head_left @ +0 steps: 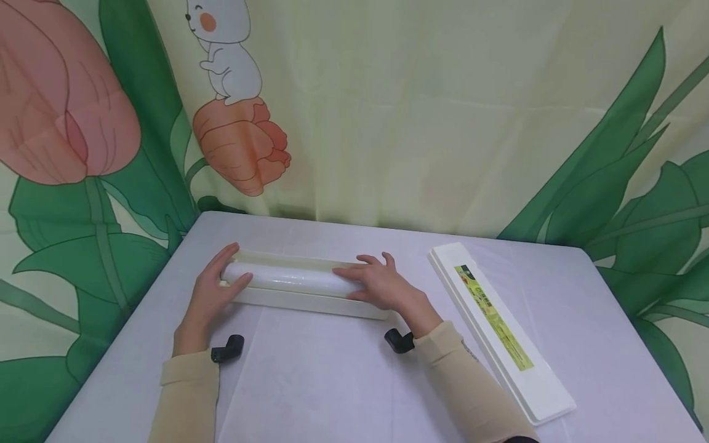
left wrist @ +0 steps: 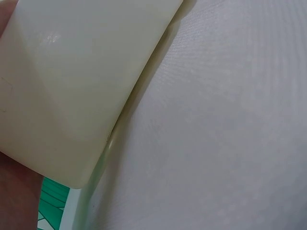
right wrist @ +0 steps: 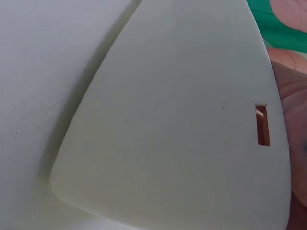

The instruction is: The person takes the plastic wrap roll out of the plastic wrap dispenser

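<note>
A long white plastic box (head_left: pixel 310 303) lies crosswise on the table, its upper side uncovered. Inside it rests a shiny, whitish roll (head_left: pixel 290 281) that looks like cling film. My left hand (head_left: pixel 209 289) spans the left end, fingers at the far side and thumb over the roll. At the right end, my right hand (head_left: pixel 388 286) has its fingers spread, with the forefinger stretched along the roll. Both wrist views show the outside of the box close up, a smooth end (left wrist: pixel 81 91) on the left and a wall (right wrist: pixel 168 124) with a small rectangular slot on the right.
To the right, a long white lid-like piece (head_left: pixel 443 258) with a yellow-green label lies at a slant beside my right forearm. A white cloth covers the table (head_left: pixel 310 381). Behind hangs a curtain (head_left: pixel 415 123) with printed flowers and leaves.
</note>
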{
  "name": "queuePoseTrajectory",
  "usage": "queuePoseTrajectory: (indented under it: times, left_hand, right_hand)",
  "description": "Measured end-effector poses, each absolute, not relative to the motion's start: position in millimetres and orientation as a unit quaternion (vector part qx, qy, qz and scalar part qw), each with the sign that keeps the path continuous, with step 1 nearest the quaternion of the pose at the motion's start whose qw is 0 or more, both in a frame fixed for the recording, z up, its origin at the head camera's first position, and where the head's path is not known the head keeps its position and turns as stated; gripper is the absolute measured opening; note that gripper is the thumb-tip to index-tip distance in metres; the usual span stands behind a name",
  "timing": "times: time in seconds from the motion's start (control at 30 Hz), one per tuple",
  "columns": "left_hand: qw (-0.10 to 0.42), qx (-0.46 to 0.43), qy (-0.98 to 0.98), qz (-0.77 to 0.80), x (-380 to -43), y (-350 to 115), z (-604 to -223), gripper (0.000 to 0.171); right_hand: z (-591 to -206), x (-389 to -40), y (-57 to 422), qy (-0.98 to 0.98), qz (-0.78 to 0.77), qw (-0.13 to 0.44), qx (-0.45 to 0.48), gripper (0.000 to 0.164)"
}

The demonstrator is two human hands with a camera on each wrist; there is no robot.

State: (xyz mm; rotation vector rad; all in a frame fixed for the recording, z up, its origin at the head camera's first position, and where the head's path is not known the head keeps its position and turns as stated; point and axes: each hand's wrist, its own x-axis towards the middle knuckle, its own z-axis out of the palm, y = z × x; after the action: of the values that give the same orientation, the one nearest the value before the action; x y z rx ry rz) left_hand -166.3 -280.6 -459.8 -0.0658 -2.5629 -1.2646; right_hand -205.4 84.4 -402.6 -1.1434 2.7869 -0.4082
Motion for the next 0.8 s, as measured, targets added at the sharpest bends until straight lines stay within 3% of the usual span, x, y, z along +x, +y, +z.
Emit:
queuePoseTrajectory:
  times: [0.5,0.8]
  left_hand:
    - [0.139,-0.023,-0.890,-0.434,-165,-280,-458,0.073]
    - [0.143,-0.012,-0.883,-0.447,-165,-280,-457,0.073]
  right_hand:
    - [-389,-203,91,0.881,-0.075,-0.089,-0.458,0.053]
    - [-383,-196,108,0.867,-0.100,-0.142,-0.468,0.052]
